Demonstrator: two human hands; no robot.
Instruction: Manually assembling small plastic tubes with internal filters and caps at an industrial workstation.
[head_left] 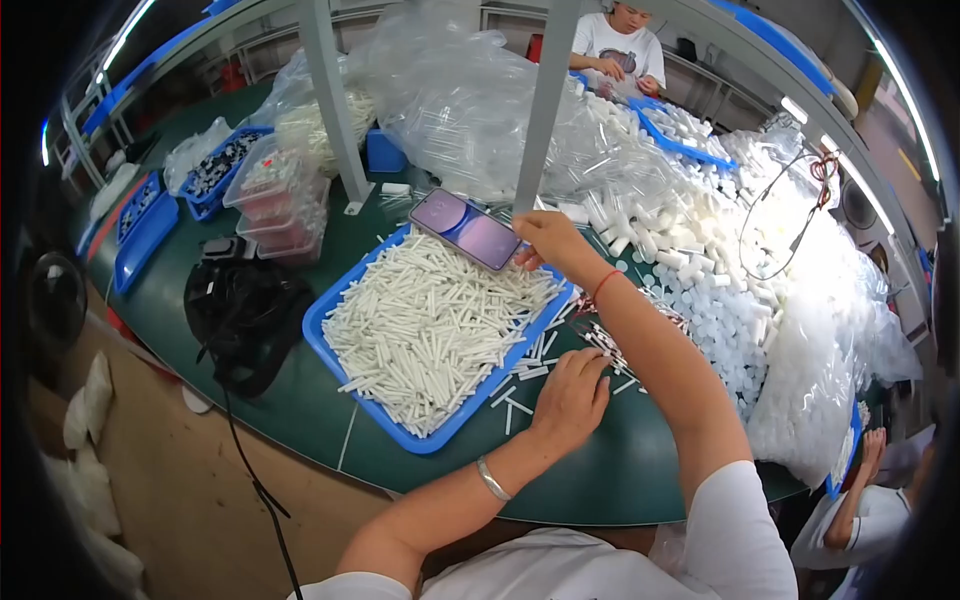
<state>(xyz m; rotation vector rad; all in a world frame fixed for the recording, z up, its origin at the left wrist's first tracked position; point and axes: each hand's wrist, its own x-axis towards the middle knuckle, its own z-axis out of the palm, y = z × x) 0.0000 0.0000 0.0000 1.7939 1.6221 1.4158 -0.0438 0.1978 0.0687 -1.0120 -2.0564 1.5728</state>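
A smartphone [465, 229] with a lit purple screen lies tilted across the far rim of a blue tray [335, 375]. My right hand [553, 243], with a red string on its wrist, has its fingers closed at the phone's right end. Short white sticks [430, 320] fill the tray in a heap. Just right of the tray, my left hand [572, 398] rests low over the green table, its thumb apart from its slightly bent fingers and nothing visible in it. Loose white sticks [512, 400] lie beside it, and small red-and-white pieces [610, 350] are at its fingertips.
Clear plastic bags [450, 100] pile up behind the grey posts. White cylinders [690, 245] and pale round pieces [705, 320] heap at right. A black bag [245, 320], stacked tubs [275, 200] and blue trays [145, 235] stand left. A co-worker [620, 50] sits across the table.
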